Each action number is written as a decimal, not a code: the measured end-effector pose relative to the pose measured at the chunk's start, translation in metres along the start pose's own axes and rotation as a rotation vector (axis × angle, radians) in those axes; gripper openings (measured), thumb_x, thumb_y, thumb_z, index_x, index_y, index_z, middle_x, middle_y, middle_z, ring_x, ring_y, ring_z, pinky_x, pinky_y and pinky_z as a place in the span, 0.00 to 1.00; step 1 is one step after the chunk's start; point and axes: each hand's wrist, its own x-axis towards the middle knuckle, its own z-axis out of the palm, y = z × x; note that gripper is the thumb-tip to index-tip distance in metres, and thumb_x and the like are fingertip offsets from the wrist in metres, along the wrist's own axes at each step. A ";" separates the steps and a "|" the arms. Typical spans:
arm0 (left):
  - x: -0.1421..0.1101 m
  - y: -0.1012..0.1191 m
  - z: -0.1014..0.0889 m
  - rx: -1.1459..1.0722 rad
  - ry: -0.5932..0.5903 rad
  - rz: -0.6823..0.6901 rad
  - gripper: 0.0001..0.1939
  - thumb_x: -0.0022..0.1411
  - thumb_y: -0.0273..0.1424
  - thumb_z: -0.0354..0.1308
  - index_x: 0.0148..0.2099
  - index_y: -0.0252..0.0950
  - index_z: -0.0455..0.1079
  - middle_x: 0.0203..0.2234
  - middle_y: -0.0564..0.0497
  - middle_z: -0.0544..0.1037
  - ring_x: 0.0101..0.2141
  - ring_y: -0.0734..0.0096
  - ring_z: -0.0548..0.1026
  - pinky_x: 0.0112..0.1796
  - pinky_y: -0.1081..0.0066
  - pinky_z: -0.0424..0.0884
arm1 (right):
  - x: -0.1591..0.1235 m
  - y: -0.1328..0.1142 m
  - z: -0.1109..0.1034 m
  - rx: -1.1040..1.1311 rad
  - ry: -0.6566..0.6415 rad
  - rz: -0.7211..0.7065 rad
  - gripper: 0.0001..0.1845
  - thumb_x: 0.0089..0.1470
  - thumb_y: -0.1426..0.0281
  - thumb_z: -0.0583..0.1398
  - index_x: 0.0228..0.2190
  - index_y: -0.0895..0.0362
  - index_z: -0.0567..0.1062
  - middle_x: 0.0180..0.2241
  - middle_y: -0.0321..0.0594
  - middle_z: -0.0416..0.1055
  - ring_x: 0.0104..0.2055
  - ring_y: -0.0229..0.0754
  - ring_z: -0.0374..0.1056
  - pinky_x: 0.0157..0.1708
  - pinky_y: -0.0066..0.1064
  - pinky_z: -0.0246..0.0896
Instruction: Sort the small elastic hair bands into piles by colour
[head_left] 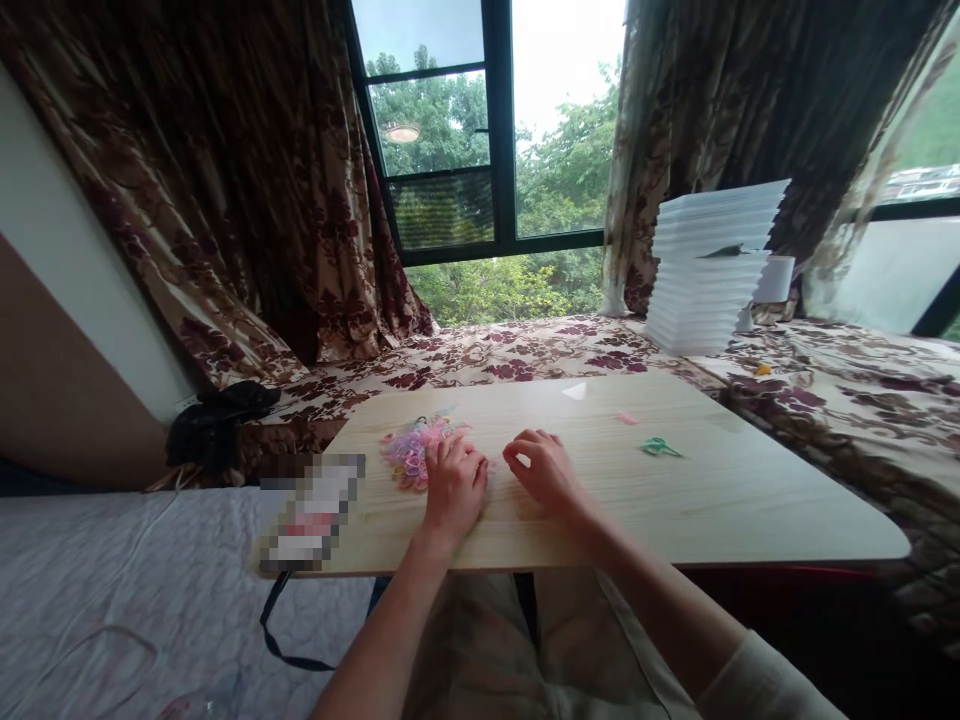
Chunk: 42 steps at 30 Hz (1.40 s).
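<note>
A loose pile of small pastel plastic rings and strips (411, 455) in pink, purple and yellow lies on the light wooden table. My left hand (456, 485) is at the pile's right edge, its fingers bent and pressed together; whatever they hold is hidden. Just to the right, my right hand (546, 472) curls with thumb and forefinger closed in a pinch. Anything between those fingertips is too small to make out. Farther right lie small green scissors (660, 447) and a little pink piece (626, 418).
Pixelated flat object (319, 510) covers the table's left end, with a dark strap hanging below. The wooden tabletop (750, 510) reaches far right. Behind it, a tall stack of white foam sheets (709, 270) stands on a flowered window seat (517, 350), between patterned curtains.
</note>
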 end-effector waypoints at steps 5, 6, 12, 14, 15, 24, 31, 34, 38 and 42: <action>-0.001 -0.003 0.006 -0.007 0.075 -0.014 0.11 0.65 0.29 0.52 0.34 0.38 0.75 0.36 0.47 0.78 0.51 0.56 0.69 0.56 0.50 0.61 | -0.003 0.048 -0.047 -0.111 0.056 0.245 0.10 0.57 0.69 0.59 0.31 0.52 0.82 0.37 0.40 0.78 0.42 0.44 0.71 0.45 0.36 0.58; -0.002 -0.003 0.007 -0.006 0.083 -0.013 0.11 0.65 0.28 0.52 0.34 0.38 0.75 0.36 0.48 0.78 0.51 0.56 0.69 0.56 0.50 0.61 | -0.005 0.063 -0.060 -0.143 0.071 0.306 0.11 0.57 0.68 0.59 0.32 0.52 0.83 0.37 0.40 0.78 0.42 0.45 0.71 0.45 0.36 0.59; -0.002 -0.005 0.008 0.028 0.100 0.005 0.09 0.63 0.26 0.54 0.36 0.39 0.76 0.36 0.47 0.78 0.50 0.56 0.70 0.56 0.51 0.61 | -0.013 0.141 -0.123 -0.438 0.010 0.638 0.16 0.57 0.63 0.57 0.39 0.51 0.83 0.44 0.42 0.78 0.45 0.48 0.72 0.40 0.35 0.61; -0.002 -0.005 0.008 0.038 0.105 0.009 0.09 0.63 0.27 0.54 0.36 0.39 0.76 0.37 0.47 0.78 0.50 0.56 0.70 0.56 0.51 0.62 | -0.012 0.153 -0.128 -0.499 -0.020 0.686 0.17 0.57 0.64 0.56 0.39 0.51 0.83 0.45 0.44 0.78 0.46 0.50 0.72 0.40 0.36 0.61; -0.002 -0.006 0.008 0.042 0.107 0.010 0.09 0.63 0.27 0.54 0.36 0.39 0.76 0.37 0.47 0.78 0.50 0.56 0.71 0.56 0.51 0.62 | -0.011 0.157 -0.129 -0.513 -0.030 0.701 0.17 0.56 0.64 0.56 0.39 0.52 0.83 0.45 0.45 0.78 0.46 0.50 0.72 0.40 0.36 0.61; -0.003 -0.008 0.009 0.060 0.121 0.025 0.09 0.63 0.27 0.54 0.35 0.40 0.76 0.36 0.48 0.78 0.48 0.57 0.71 0.56 0.51 0.61 | 0.004 0.166 -0.115 -0.558 -0.085 0.713 0.17 0.54 0.66 0.55 0.38 0.52 0.84 0.42 0.49 0.79 0.46 0.52 0.72 0.41 0.38 0.61; -0.003 -0.007 0.009 0.059 0.116 0.002 0.09 0.63 0.28 0.55 0.34 0.39 0.76 0.36 0.47 0.79 0.48 0.56 0.71 0.55 0.50 0.62 | 0.007 0.166 -0.116 -0.547 -0.121 0.672 0.15 0.52 0.67 0.57 0.36 0.50 0.84 0.41 0.45 0.80 0.44 0.49 0.73 0.41 0.35 0.62; -0.003 -0.008 0.009 0.058 0.112 -0.020 0.09 0.62 0.27 0.55 0.34 0.39 0.76 0.36 0.47 0.79 0.48 0.55 0.71 0.54 0.50 0.62 | 0.005 0.166 -0.120 -0.544 -0.115 0.659 0.16 0.53 0.68 0.56 0.36 0.50 0.84 0.41 0.43 0.80 0.44 0.48 0.74 0.39 0.34 0.63; -0.003 -0.008 0.008 0.054 0.109 -0.070 0.10 0.62 0.27 0.54 0.34 0.39 0.76 0.37 0.47 0.79 0.49 0.54 0.71 0.53 0.50 0.63 | 0.002 0.157 -0.120 -0.519 -0.090 0.611 0.17 0.55 0.67 0.55 0.40 0.50 0.83 0.44 0.44 0.79 0.45 0.48 0.73 0.40 0.35 0.63; -0.001 -0.007 0.004 0.044 0.089 -0.139 0.10 0.61 0.25 0.54 0.33 0.40 0.76 0.37 0.47 0.79 0.50 0.54 0.70 0.54 0.51 0.62 | -0.001 0.129 -0.098 -0.390 -0.029 0.425 0.16 0.55 0.66 0.55 0.39 0.52 0.83 0.42 0.44 0.78 0.44 0.50 0.73 0.43 0.38 0.63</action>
